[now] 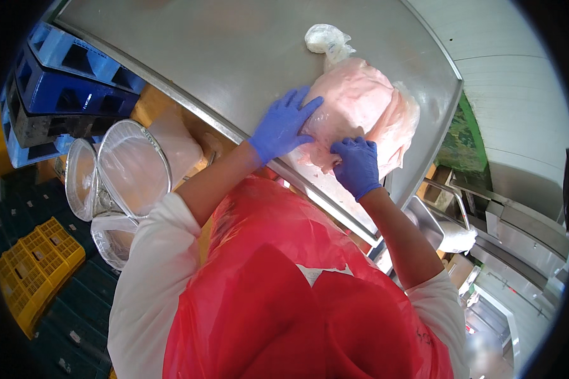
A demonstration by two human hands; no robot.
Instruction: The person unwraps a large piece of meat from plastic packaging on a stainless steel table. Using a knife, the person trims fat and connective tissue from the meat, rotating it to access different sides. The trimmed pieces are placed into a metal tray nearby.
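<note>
Left hand (284, 125): fingers spread, laid against the left side of pink mass (354, 91). Right hand (359, 167): curled at its near edge; whether anything is gripped cannot be told. Mass: rested on steel table (202, 54), its far side bordered by bunched plastic (327, 39). Left, below: hooped bags (134, 183), stacked pallets (69, 91), yellow crate (39, 266).

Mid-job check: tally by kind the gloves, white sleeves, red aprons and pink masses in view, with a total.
Blue gloves: 2, one on the left hand, one on the right hand
White sleeves: 2
Red apron: 1
Pink mass: 1
Total: 6
</note>
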